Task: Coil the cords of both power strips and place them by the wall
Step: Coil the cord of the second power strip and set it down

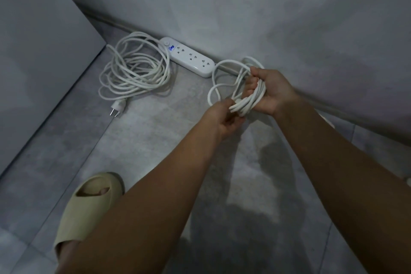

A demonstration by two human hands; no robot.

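We're looking down at a grey floor (142,140) where it meets a pale wall (222,6). Our right hand (272,92) is clenched around a bundle of white cord (249,102), several loops gathered in the fist, with slack loops spilling out to the left. Our left hand (223,118) pinches that same bundle at its lower end, just beside the right. Over by the wall lies a white power strip (188,56), three sockets showing, right against the base. To its left sits a loosely coiled cord (135,69) on the floor, its plug (119,107) at the near edge. A beige slipper (89,204) at lower left
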